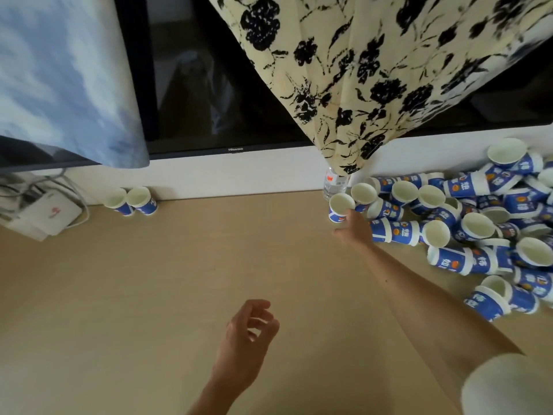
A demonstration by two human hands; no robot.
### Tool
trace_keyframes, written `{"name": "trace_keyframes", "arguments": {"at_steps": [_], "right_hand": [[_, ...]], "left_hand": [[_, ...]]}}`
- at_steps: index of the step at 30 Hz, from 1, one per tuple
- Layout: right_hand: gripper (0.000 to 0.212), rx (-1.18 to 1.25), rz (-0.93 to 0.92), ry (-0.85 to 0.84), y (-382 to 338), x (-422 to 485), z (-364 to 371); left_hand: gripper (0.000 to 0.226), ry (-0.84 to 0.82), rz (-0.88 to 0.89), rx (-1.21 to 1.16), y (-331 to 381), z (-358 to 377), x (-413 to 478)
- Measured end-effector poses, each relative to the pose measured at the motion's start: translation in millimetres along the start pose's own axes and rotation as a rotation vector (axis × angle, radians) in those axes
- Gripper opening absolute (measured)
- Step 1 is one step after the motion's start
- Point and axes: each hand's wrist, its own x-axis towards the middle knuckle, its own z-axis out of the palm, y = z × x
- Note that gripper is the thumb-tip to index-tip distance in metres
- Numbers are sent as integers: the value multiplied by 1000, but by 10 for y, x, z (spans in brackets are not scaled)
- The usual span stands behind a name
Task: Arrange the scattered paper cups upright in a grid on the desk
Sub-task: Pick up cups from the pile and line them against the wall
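Paper cups, blue and white, empty: pair of cups (131,202) upright, side by side, far left of desk (179,280) by the wall; pile of cups (478,229) jumbled at right. Right hand (356,229) outstretched, fingers on the pile's leftmost cup (339,206), grip indeterminable. Left hand (248,333) hovering, loosely curled, holding nothing.

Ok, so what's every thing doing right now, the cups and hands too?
Two back cups: upright, side by side.
Cup pile: mostly lying tipped over.
Edge cup: right hand's fingers on it.
Right hand: reaching, grip unclear.
Left hand: loosely curled, empty.
Bottle: upright, top hidden by cloth.
TV: screen dark.
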Motion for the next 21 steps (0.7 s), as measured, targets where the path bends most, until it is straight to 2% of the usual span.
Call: {"name": "trace_keyframes", "arguments": {"at_steps": [3,6,9,12,17,19,21], "right_hand": [[32,-60,-43,26,55,-79,-109],[20,-121,-185,135,96,-291,-231],[21,5,-299,188,94,-657,-392],[14,158,-379,77,82,-1054,-572],[14,353,-445,-225,13,-1608,-858],[15,396,-427,-308,-10,-1758,-917],[15,436,-430,-344,-26,-1847,-942]], "left_hand": [[20,-13,6,21,66,28,26],[20,-14,23,40,144,74,95],[24,-27,54,87,188,155,184],[37,4,128,169,209,255,282],[86,-31,195,274,380,357,396],[87,-79,215,263,458,396,394],[75,-102,230,208,505,440,389]]}}
